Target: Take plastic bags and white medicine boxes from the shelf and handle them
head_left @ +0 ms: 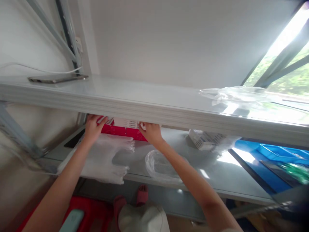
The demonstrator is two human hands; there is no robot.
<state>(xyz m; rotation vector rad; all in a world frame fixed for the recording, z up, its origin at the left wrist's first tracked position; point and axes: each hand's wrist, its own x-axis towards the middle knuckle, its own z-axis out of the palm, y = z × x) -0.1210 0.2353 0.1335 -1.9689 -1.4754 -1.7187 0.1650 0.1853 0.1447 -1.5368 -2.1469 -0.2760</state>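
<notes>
At the bottom of the frame, nearest you, sit a rounded white cap-like shape [144, 218], a pale teal object [72, 220] and a glossy red surface [96, 209]. Your two bare forearms rise from there toward the middle of the frame, reaching in under the upper shelf [154, 106], a smooth grey-white board with a layered front edge. Below it, the lower shelf [217, 174] is a flat pale grey sheet. On it, a stack of soft, cloudy plastic bags [103, 158] lies under your left wrist, and a crumpled clear bag [161, 166] lies just beside your right forearm. Your left hand [93, 127] rests with fingers curled over the left end of the row of red boxes [120, 130], flat rectangular cartons with white label strips, set at centre-left at the back of the lower shelf. Your right hand [152, 132] grips the row's right end, fingers bent round it. To the right lie a white wrapped packet [205, 140] and, at the right edge, blue trays [272, 151]. Farther up, a thin dark phone [56, 78] with a white cable lies upper left, and clear film [231, 93] lies on the upper shelf near the bright window [289, 64].
</notes>
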